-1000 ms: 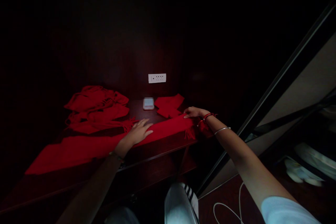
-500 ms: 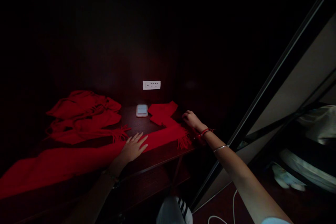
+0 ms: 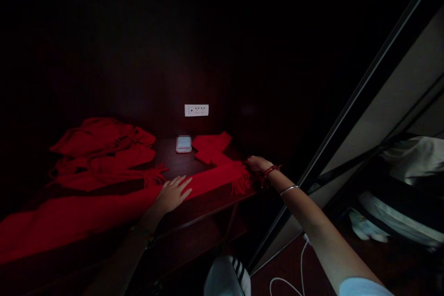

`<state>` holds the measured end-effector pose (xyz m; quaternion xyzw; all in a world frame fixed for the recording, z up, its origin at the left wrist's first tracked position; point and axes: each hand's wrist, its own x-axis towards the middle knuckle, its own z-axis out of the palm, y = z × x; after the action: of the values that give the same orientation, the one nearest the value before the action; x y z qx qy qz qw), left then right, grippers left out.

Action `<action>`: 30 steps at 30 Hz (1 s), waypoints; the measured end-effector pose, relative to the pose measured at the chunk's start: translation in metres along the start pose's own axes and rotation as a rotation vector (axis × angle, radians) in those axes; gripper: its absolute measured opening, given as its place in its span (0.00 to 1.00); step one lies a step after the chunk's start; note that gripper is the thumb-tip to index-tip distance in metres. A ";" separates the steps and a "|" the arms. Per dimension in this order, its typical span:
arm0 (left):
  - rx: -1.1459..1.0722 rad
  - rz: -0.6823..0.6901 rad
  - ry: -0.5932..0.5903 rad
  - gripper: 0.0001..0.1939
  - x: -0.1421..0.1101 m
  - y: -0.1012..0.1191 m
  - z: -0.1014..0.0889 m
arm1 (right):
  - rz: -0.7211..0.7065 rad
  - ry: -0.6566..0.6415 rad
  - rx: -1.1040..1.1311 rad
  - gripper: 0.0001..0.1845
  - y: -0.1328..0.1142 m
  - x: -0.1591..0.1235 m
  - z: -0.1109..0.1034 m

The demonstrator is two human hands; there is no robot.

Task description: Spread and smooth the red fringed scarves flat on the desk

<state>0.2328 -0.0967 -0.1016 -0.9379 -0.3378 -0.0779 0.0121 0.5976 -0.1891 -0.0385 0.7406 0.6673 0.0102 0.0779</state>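
Observation:
A long red scarf (image 3: 114, 208) lies stretched along a dark wooden shelf (image 3: 180, 162), its fringe at the right end. My left hand (image 3: 173, 193) rests flat on the scarf's middle, fingers spread, a ring on one of them. My right hand (image 3: 258, 164) is at the fringed end with its fingers curled downward. Its fingertips are in shadow, and whatever they hold is hidden. Behind the scarf, another piece of red cloth (image 3: 211, 148) lies folded at an angle.
A heap of crumpled red cloth (image 3: 107, 148) sits on the shelf's left. A phone-like device (image 3: 183, 144) lies below a white wall socket (image 3: 196, 110). A metal-edged door frame (image 3: 364, 88) rises on the right. A white cable (image 3: 301, 263) trails on the floor.
My right hand has moved down and toward me beside the fringe. My left hand stays flat on the scarf. The whole view has shifted slightly.

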 end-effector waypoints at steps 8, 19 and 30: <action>-0.013 0.003 0.028 0.25 0.001 0.000 0.002 | -0.221 0.162 0.083 0.17 -0.025 -0.012 -0.016; -0.019 0.014 0.027 0.24 0.001 -0.002 0.003 | 0.151 0.130 -0.001 0.13 -0.011 -0.035 0.025; -0.014 0.004 0.025 0.25 0.004 -0.004 0.005 | -0.186 0.510 0.290 0.16 -0.050 -0.019 0.010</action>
<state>0.2338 -0.0909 -0.1064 -0.9375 -0.3354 -0.0921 0.0102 0.5469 -0.2038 -0.0534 0.6532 0.7249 0.0931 -0.1982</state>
